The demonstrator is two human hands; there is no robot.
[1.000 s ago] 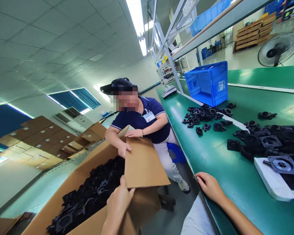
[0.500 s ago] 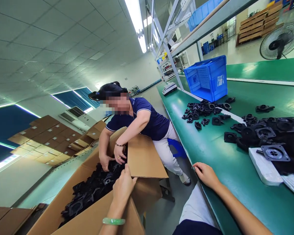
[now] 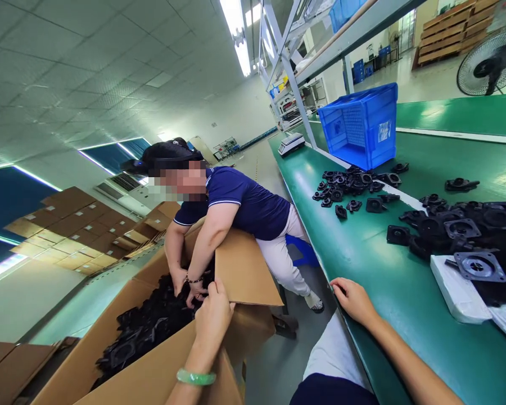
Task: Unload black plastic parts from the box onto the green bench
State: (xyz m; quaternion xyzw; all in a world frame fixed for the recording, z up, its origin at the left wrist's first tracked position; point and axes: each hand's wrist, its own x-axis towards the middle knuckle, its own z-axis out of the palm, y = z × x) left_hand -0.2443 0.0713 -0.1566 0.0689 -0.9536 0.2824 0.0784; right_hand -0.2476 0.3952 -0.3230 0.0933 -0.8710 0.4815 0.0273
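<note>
Left hand (image 3: 213,315) pinches flap (image 3: 247,270) of partly filled box (image 3: 145,371); right hand (image 3: 354,302) (loosely curled, contents unclear) touches worktop (image 3: 362,256), parts (image 3: 430,228) remaining beyond.

Left hand (image 3: 214,315): stretched forward, its fingers bent and closed in a firm pinch, its back turned up.
Left wrist (image 3: 202,354): held nearly straight, raised above the forearm.
Right hand (image 3: 354,301): rested low, well apart from the left, its fingers loosely curled.
Right forearm (image 3: 409,354): bared, slanted in from the lower right.
</note>
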